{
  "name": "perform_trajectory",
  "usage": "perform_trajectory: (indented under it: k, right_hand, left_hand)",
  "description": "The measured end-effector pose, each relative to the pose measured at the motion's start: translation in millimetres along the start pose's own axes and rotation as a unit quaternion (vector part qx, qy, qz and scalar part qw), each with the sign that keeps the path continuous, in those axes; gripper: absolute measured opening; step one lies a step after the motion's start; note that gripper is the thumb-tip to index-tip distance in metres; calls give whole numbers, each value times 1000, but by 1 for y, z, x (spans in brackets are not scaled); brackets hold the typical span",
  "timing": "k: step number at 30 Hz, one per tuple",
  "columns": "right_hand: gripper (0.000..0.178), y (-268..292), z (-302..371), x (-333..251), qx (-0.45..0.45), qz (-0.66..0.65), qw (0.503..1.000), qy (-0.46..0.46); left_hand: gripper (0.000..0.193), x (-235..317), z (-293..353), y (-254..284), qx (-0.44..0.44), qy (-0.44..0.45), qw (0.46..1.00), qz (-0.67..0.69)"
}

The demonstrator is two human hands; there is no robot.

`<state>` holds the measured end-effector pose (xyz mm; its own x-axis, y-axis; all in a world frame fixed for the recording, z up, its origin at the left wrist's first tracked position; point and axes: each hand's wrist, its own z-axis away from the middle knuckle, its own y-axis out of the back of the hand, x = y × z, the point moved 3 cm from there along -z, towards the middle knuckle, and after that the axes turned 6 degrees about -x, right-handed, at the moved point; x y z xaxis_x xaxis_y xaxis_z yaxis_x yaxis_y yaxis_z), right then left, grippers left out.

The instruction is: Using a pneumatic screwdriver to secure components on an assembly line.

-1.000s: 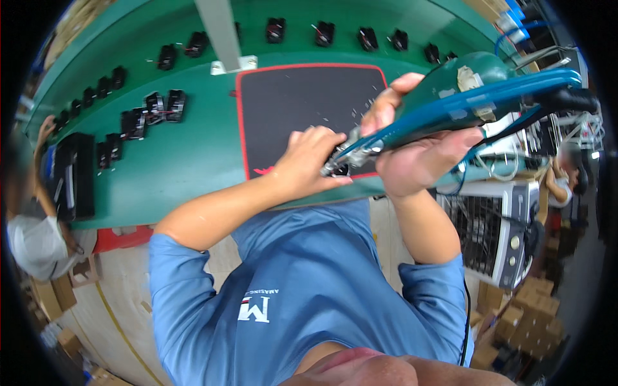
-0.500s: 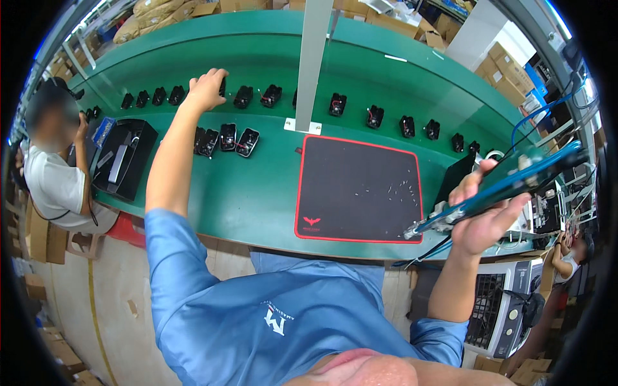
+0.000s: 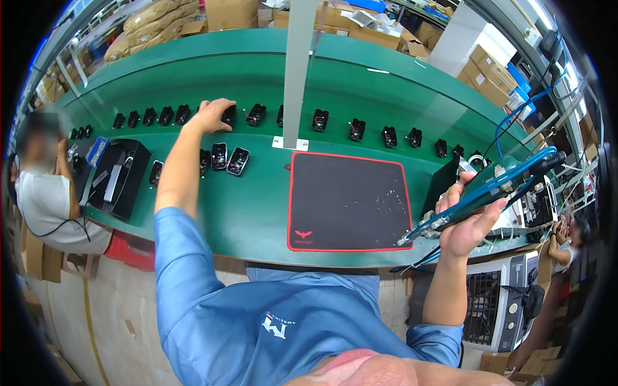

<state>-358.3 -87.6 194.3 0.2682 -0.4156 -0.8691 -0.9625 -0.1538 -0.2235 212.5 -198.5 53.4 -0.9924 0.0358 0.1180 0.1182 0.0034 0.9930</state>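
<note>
My left hand (image 3: pixel 212 117) reaches across the green bench to the back row, its fingers closed around a small black plastic housing (image 3: pixel 229 115). The hand partly covers that housing. Further housings stand along the row on both sides, such as one with red wires (image 3: pixel 256 114). Nearer to me are open housings (image 3: pixel 238 161) with pale rims, some hidden behind my left forearm. My right hand (image 3: pixel 465 225) grips a long power screwdriver (image 3: pixel 479 195) with a blue hose along it. Its tip points down left over the corner of a black mat (image 3: pixel 347 199) with a red edge.
Tiny silvery pieces, apparently screws, lie on the mat. A grey post (image 3: pixel 297 77) rises from the bench behind it. An open black box (image 3: pixel 122 177) stands at the left near a seated person (image 3: pixel 45 193). A fan-like appliance (image 3: pixel 499 302) is at lower right.
The whole view has shifted, so the bench appears lower and slightly left. My left hand stays at the back-row housing; the screwdriver remains in my right hand.
</note>
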Motion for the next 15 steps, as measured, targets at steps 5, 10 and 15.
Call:
perform_trajectory:
  k: [5,10,15]
  right_hand:
    - [78,11,2,4,-4,-66,998,23]
    - [103,-22,-20,8,-63,28,997,45]
    - [108,-45,-23,0,-39,32,997,53]
  left_hand:
    - [71,67,55,89,208,-131,962,121]
    - [72,240,117,85,185,-283,916,216]
    - [84,353,113,-43,-6,-322,870,373]
